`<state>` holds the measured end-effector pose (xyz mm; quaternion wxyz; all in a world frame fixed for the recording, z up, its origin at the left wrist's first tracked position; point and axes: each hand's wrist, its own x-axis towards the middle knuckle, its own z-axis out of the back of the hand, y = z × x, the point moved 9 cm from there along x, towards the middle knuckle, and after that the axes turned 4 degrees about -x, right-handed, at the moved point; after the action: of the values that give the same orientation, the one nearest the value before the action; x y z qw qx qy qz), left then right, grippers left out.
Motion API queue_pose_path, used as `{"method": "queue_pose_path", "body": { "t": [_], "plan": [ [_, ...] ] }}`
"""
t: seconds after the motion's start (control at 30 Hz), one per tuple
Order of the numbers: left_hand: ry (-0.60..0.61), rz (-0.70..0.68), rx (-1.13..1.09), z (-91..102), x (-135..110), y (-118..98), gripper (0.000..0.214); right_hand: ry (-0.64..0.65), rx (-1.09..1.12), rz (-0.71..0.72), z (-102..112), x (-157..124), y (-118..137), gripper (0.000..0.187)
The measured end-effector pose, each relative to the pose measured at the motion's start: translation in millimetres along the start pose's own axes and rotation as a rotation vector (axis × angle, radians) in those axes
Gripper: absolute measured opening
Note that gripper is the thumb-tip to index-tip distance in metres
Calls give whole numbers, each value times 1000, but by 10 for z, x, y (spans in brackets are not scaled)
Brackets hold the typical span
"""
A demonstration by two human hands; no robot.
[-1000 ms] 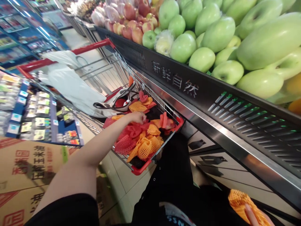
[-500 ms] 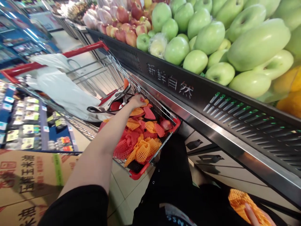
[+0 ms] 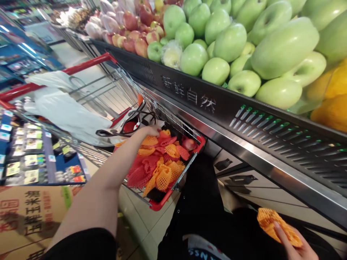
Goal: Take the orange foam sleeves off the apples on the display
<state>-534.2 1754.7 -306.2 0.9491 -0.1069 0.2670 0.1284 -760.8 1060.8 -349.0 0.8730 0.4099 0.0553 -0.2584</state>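
Note:
My left hand (image 3: 150, 131) reaches down into the shopping cart (image 3: 163, 202), at the pile of red and orange foam fruit nets (image 3: 165, 175). Its fingertips are mostly hidden among the nets, so whether they grip one does not show. A red fruit (image 3: 189, 143) lies in the cart's corner beside the pile. At the lower right, my right hand (image 3: 298, 243) is closed around orange foam fruit nets (image 3: 276, 225), thumb on top, low beside my black trousers.
Green apples (image 3: 193, 59) and red apples (image 3: 130, 41) fill the display behind a black slotted guard (image 3: 187, 88) and metal rail. A pale bag (image 3: 67, 112) and a dark-handled tote (image 3: 130, 121) lie in the cart. Cardboard boxes (image 3: 35, 213) stand at lower left.
My left hand has drawn back toward me and lower over the nets. More of my right hand now shows, still holding the orange nets. The camera view has shifted slightly.

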Motion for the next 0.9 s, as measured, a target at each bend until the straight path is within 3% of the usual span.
{"method": "queue_pose_path", "body": {
  "t": [0.07, 0.13, 0.23, 0.33, 0.47, 0.67, 0.73, 0.77, 0.87, 0.9],
  "plan": [
    [99, -71, 39, -79, -217, -101, 45, 23, 21, -22, -76, -7, 121, 62],
    [81, -146, 100, -82, -502, -223, 57, 29, 61, -17, -144, -24, 209, 62],
    [-194, -241, 215, 97, -1022, -436, 61, 29, 126, 19, -206, -38, 225, 60],
    [-460, -319, 184, 186, -1600, -666, 57, 42, 184, 55, -265, -20, 95, 56],
    [-658, -338, 70, -71, -2212, -928, 45, 80, 262, 73, -444, 27, -263, 56],
    [-834, -181, 69, -953, -2765, -1102, 34, 311, 329, 52, -819, 13, -817, 56],
    [-799, -159, 77, -1366, -2836, -1157, 31, 367, 400, 42, -837, 16, -905, 56],
    [-705, -160, 86, -1631, -2812, -1198, 30, 368, 450, 33, -813, 28, -939, 56],
    [-178, -191, 162, -2641, -2650, -1347, 34, 354, 572, 23, -713, 54, -1000, 55],
    [-90, -167, 174, -2887, -2627, -1363, 36, 355, 599, 32, -684, 53, -1008, 53]
  ]
}}
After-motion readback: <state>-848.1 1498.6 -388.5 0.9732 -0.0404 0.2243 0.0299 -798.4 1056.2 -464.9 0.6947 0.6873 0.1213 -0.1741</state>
